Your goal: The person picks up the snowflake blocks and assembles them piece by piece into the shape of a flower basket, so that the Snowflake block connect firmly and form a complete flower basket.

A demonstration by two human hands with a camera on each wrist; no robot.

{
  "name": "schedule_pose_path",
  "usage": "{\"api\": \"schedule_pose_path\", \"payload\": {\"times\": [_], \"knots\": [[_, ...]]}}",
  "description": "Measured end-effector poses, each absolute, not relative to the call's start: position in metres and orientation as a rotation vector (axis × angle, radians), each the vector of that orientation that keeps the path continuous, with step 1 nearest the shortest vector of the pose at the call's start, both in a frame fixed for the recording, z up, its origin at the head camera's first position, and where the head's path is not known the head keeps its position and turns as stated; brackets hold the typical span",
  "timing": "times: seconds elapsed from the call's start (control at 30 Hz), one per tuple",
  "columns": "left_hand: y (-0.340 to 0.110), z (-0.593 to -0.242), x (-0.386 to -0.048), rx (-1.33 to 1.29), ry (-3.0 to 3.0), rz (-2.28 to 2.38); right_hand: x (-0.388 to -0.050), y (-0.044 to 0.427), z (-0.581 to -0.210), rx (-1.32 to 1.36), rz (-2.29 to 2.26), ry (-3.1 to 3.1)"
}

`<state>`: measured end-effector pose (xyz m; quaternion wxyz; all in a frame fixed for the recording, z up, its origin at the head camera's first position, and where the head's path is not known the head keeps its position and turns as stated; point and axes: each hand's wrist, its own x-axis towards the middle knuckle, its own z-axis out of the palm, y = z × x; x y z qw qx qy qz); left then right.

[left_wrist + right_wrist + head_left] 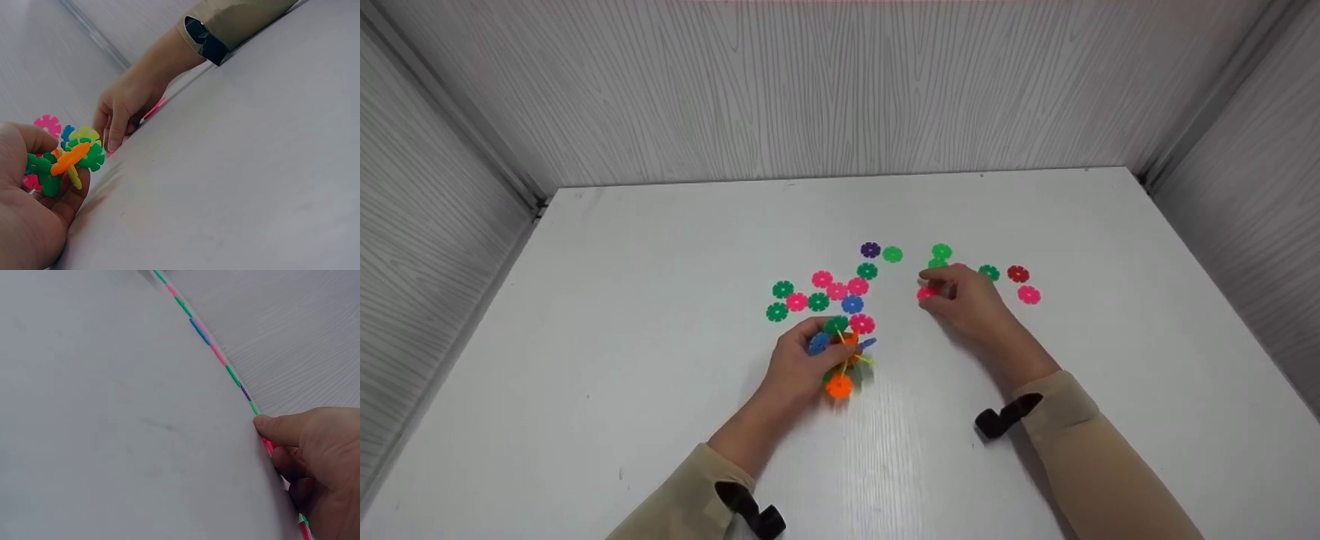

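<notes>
My left hand [799, 360] grips a cluster of interlocked plastic snowflake discs [840, 386] just above the table. Orange, green, yellow, blue and pink notched discs jut from this cluster [70, 163] at several angles in the left wrist view. Farther right, my right hand [971, 304] is down at the tabletop, thumb and fingers curled at a pink snowflake disc [927, 294]. Only an edge of that pink disc [268, 446] shows by the thumb in the right wrist view; the fingers hide the rest. Light green discs [941, 251] lie just beyond this hand.
Loose discs lie flat left of centre, among them green [783, 289], pink [822, 279] and blue [852, 304] ones. A purple disc [871, 250] lies behind them. A dark red disc [1018, 274] lies at the right. Grey wood-grain panels [840, 90] enclose the white table [660, 240].
</notes>
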<state>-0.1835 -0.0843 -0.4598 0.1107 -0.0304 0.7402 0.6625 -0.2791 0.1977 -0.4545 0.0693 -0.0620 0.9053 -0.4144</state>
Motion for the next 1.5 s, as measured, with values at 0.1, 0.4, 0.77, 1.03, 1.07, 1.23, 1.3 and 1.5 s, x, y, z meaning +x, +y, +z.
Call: {"api": "schedule_pose_path", "payload": {"times": [0.1,0.4,0.77,1.03,1.07,1.23,1.3,1.5], "knots": [[-0.085,-0.46,-0.184,-0.083,2.168,1.958,-0.275,0.197,-0.453,-0.178,-1.187,2.723],[-0.084,-0.458,-0.184,-0.075,2.184,1.958,-0.261,0.196,-0.453,-0.225,-1.24,2.753],[-0.085,-0.457,-0.179,-0.068,2.251,1.942,-0.237,0.176,-0.436,-0.524,-1.619,2.434],[-0.084,-0.456,-0.179,-0.082,2.312,1.893,-0.221,0.156,-0.426,-0.723,-1.766,2.413],[-0.084,-0.455,-0.179,-0.082,2.318,1.891,-0.22,0.153,-0.426,-0.739,-1.774,2.422],[-0.084,-0.457,-0.179,-0.054,2.318,1.9,-0.217,0.147,-0.429,-0.812,-1.777,2.443],[-0.084,-0.457,-0.179,-0.043,2.311,1.908,-0.217,0.146,-0.431,-0.837,-1.763,2.454],[-0.083,-0.457,-0.178,-0.032,2.296,1.922,-0.216,0.144,-0.432,-0.857,-1.718,2.536]]}}
